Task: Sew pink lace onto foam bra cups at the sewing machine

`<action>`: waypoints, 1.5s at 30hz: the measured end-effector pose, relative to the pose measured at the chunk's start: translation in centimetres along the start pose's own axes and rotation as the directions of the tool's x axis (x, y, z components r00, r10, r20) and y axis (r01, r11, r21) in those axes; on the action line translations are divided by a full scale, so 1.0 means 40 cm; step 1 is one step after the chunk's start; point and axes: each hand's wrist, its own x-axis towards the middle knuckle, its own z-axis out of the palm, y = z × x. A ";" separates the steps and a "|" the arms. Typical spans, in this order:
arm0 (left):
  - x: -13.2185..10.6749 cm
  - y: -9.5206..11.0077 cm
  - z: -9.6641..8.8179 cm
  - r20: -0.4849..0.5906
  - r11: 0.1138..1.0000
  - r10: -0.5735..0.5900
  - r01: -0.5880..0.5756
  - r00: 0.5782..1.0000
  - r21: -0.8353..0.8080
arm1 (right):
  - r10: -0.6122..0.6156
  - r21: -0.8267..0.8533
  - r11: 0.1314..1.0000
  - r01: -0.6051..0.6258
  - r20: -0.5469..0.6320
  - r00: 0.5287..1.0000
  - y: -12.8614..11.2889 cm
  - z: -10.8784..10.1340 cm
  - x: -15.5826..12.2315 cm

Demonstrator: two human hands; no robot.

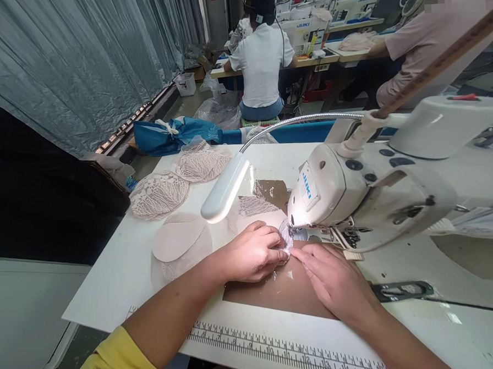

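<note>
My left hand (256, 251) is closed, its fingertips pinching the edge of a pale lace cup piece (262, 207) just in front of the sewing machine (333, 185). Beside it, my right hand (334, 276) reaches in with its index finger stretched to the same lace edge; the other fingers lie low over the brown board (273, 299). Part of the lace runs under the machine head, and the needle itself is hidden. To the left lies a smooth beige cup piece (179, 237) on sheer fabric.
Two lace cups (160, 194) rest at the table's far left. A white lamp (226, 188) on a bendy neck hangs over the work. A printed ruler (271, 348) runs along the front edge. Behind, a person in a white shirt (260, 62) sits at another machine.
</note>
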 end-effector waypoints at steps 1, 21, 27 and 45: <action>0.001 0.000 0.001 -0.003 1.000 0.000 0.000 1.000 -0.006 | -0.019 -0.026 0.999 0.019 0.003 1.000 -0.003 0.000 0.002; 0.019 0.013 0.022 -0.031 0.979 -0.179 0.181 0.983 0.089 | 0.042 -0.284 0.958 -0.041 -0.003 0.999 -0.005 0.010 0.011; 0.003 0.005 -0.001 -0.014 0.993 -0.103 0.104 0.995 0.050 | 0.094 -0.256 0.960 -0.111 -0.077 0.993 0.005 0.018 0.008; 0.032 0.002 0.028 -0.065 0.931 -0.329 0.313 0.942 -0.186 | 0.141 -0.097 0.984 -0.149 -0.086 0.986 -0.007 0.030 0.030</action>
